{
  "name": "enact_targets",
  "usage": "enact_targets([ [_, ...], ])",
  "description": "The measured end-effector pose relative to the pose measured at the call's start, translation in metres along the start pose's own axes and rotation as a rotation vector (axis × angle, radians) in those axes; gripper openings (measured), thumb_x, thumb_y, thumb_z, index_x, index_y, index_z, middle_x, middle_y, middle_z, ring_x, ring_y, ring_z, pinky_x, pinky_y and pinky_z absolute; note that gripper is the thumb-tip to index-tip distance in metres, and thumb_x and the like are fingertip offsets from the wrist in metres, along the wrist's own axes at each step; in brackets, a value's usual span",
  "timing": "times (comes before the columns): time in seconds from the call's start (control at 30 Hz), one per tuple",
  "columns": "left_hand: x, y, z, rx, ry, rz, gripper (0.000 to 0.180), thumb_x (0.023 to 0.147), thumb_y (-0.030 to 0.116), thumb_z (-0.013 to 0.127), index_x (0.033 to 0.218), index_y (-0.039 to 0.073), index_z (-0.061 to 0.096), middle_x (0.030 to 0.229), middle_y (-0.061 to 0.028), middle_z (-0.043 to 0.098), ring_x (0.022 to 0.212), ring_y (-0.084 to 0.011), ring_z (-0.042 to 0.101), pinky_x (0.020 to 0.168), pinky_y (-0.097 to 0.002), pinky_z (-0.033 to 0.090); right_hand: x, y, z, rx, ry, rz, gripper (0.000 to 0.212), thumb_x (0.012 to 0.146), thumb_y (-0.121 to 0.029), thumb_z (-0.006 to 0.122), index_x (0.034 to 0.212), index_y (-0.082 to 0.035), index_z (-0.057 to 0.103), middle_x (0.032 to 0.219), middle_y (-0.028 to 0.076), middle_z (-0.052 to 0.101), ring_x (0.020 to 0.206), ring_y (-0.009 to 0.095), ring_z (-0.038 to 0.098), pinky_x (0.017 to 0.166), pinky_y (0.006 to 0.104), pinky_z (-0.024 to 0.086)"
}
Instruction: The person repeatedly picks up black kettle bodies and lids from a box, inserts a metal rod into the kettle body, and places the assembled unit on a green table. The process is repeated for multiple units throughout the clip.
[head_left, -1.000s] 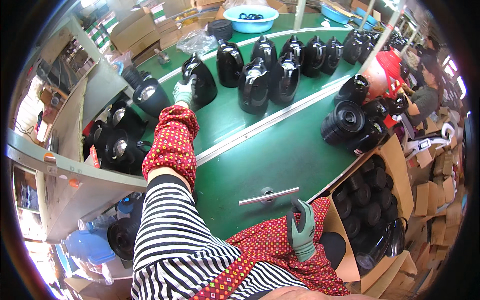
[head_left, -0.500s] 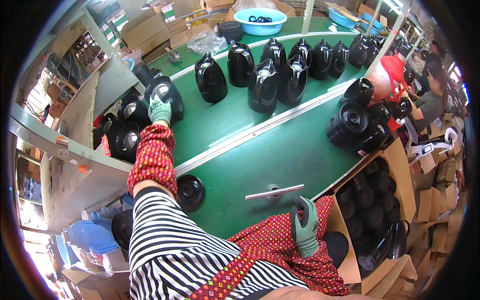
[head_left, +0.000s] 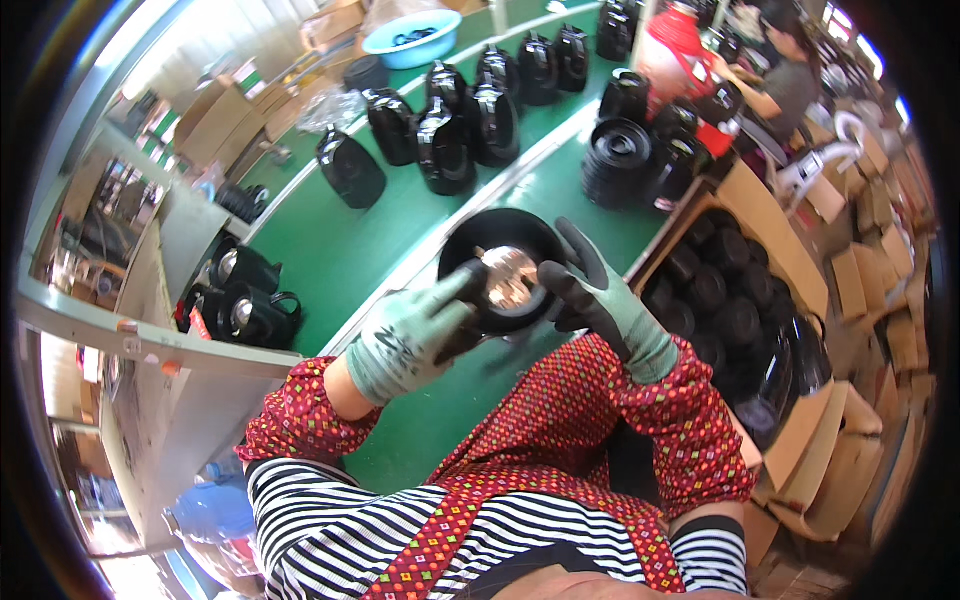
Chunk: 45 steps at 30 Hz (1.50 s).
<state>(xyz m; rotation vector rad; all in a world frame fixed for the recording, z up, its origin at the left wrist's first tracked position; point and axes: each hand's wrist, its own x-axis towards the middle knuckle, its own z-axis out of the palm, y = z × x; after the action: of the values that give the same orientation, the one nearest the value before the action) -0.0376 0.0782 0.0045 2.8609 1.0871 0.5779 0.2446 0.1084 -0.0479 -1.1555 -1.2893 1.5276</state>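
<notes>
A black jug is held between my two hands over the near side of the green table, its round open end turned up toward me. Inside that end a shiny silver-copper disc shows. My left hand, in a green and black glove, is closed on the jug's left side, fingertips at the rim. Gloved alike, my right hand grips the right side with fingers bent over the edge. The jug's handle and spout are hidden beneath it. Both hands are slightly blurred.
Several upright black jugs stand across the green table. Other jugs lie at the left edge. Stacked black discs sit at right, beside a cardboard box of black parts. A co-worker sits beyond, near a red-topped container.
My left hand has brought a jug from the table's left side to in front of me. My right hand has risen from my lap and taken hold of it too. The view has turned.
</notes>
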Motion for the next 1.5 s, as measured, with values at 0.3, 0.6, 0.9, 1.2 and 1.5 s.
enact_targets([
  [0.3,0.019,0.026,0.076,-0.950,0.370,-0.342,0.071,0.096,0.003,0.066,0.161,0.000,0.037,0.160,-0.0173,0.046,0.128,-0.0292,0.059,0.111,-0.0410,0.047,-0.138,0.024,-0.071,0.542,0.026,-0.055,0.068,0.101,-0.040,0.073,0.151,0.000,0.052,0.143,0.010,0.063,0.129,0.020,0.061,0.111,0.0360,0.049],
  [0.6,0.027,0.056,0.174,-1.853,-0.355,-0.539,0.096,0.091,0.014,0.084,0.166,0.003,0.025,0.166,-0.0168,0.039,0.148,-0.0302,0.048,0.120,-0.0426,0.043,-0.147,0.067,-0.085,0.684,-0.220,-0.058,0.059,0.107,-0.032,0.066,0.153,0.001,0.051,0.142,0.010,0.066,0.129,0.018,0.062,0.111,0.0342,0.048],
  [0.9,0.032,0.049,0.204,-1.864,-0.285,-0.793,0.091,0.090,0.015,0.084,0.162,0.003,0.030,0.164,-0.0181,0.042,0.145,-0.0307,0.050,0.119,-0.0431,0.044,-0.018,0.185,-0.213,-0.181,0.528,0.265,0.070,0.104,-0.057,0.059,0.145,0.000,0.060,0.130,0.023,0.072,0.116,0.034,0.072,0.094,0.0490,0.058],
  [1.2,0.019,0.027,0.207,-1.821,-0.264,-0.918,0.085,0.089,0.015,0.085,0.157,0.002,0.035,0.162,-0.0193,0.044,0.143,-0.0311,0.052,0.117,-0.0436,0.046,0.076,0.292,-0.253,-0.568,0.673,0.764,0.100,0.082,-0.085,0.063,0.129,0.003,0.072,0.132,0.031,0.068,0.129,0.044,0.064,0.111,0.0489,0.049],
  [1.5,0.012,0.022,0.218,-1.859,-0.198,-0.853,0.080,0.088,0.016,0.085,0.153,0.001,0.040,0.160,-0.0206,0.046,0.141,-0.0315,0.054,0.115,-0.0440,0.047,0.004,0.191,-0.274,-0.805,0.843,0.477,0.080,0.078,-0.079,0.076,0.109,-0.005,0.074,0.112,0.021,0.076,0.102,0.041,0.073,0.090,0.0524,0.057],
])
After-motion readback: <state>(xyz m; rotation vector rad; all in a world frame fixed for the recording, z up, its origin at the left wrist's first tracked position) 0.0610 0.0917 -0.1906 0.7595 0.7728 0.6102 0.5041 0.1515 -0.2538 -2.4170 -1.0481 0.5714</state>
